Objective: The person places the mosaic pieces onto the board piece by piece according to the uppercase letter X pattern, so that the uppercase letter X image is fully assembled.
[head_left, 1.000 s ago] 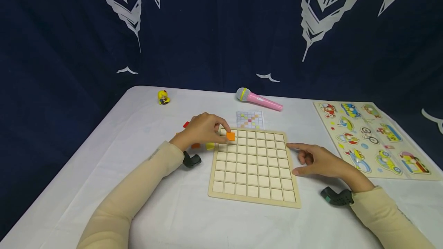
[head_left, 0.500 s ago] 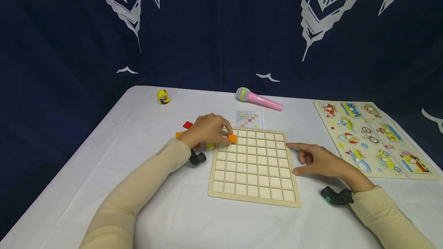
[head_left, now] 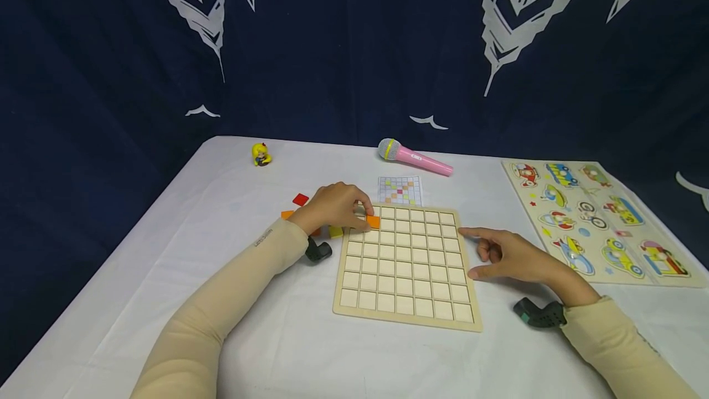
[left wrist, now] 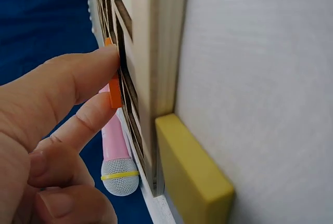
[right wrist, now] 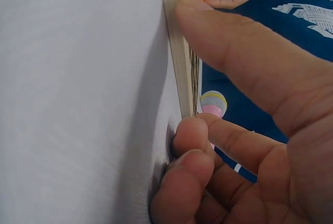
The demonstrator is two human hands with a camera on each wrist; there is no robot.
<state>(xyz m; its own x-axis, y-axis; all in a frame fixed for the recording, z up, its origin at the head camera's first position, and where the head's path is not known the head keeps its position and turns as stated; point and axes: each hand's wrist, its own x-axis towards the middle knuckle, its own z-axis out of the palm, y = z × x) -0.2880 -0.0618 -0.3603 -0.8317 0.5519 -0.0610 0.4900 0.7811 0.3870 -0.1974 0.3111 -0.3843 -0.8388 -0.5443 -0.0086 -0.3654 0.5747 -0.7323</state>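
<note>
2 hands [head_left: 332,207], 1 grid board [head_left: 407,300], 1 pink microphone [head_left: 415,159], 1 vehicle puzzle [head_left: 598,220], 1 yellow figurine [head_left: 261,155], 1 pattern card [head_left: 400,191]

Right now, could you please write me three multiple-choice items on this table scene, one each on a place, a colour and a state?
1. Where does the pink microphone lie?
A. beyond the grid board
B. on the vehicle puzzle
C. under the right hand

2. What colour is the tile that the left hand pinches?
A. blue
B. orange
C. green

3. How is the right hand?
A. gripping the microphone
B. lifted off the table
C. touching the board's right edge with its forefinger stretched out

Answers:
1 A, it lies past the board's far edge, by the pattern card.
2 B, orange shows between the fingertips.
3 C, the right wrist view shows the contact.
</note>
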